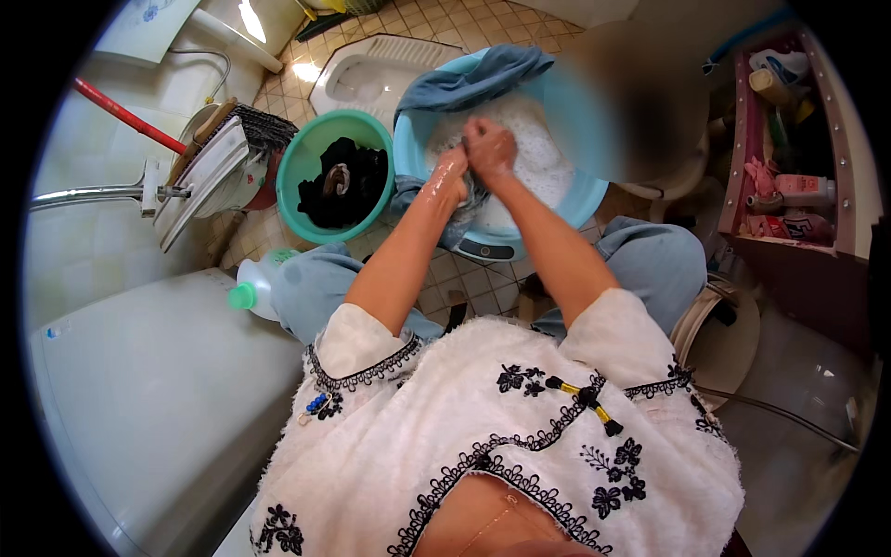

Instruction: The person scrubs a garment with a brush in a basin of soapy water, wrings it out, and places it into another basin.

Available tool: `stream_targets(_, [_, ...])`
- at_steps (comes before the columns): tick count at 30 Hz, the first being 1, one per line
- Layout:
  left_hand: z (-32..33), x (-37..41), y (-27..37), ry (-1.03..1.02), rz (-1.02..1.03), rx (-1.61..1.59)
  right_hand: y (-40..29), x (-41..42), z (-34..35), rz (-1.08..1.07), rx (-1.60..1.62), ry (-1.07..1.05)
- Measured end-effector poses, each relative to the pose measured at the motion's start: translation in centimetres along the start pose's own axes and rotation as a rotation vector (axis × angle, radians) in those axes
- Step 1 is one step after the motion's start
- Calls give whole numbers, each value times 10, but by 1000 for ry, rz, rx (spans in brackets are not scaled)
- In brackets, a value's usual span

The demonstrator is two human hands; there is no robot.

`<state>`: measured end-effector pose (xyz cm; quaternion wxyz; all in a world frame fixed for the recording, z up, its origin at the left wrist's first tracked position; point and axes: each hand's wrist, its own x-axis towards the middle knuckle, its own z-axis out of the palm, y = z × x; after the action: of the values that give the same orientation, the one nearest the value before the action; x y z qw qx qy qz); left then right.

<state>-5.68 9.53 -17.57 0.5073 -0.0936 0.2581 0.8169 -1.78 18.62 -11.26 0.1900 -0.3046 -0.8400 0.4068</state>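
Note:
A large light-blue plastic basin [592, 198] holds foamy white suds. Blue denim cloth [473, 80] hangs over its far left rim, and more wet denim bunches at the near left rim. My left hand [454, 167], wet and soapy, is at this nearer denim; its fingers are partly hidden. Close against it, my right hand [490, 147] is curled above the suds, its fingers bent; a grip on the denim cannot be made out. To the left, a green basin [289, 202] contains black clothing [341, 184].
A squat toilet [348, 59] lies beyond the basins. A white bottle with a green cap [243, 296] stands by my left knee. Shelves with bottles [804, 188] are at the right, a white appliance [160, 348] at the left. A red pole [129, 115] juts out at upper left.

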Motion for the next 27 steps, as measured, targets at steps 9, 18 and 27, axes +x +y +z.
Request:
stream_targets(9, [101,-70,123,252,184,804,44,32,-50,644,1040,-374])
stream_targets(18, [88,-34,139,343,839,1544,70,31,-73,500,715,-531])
stream_targets(27, [-2,-69,98,654,492,1782,70,18,-59,-26,-523,-95])
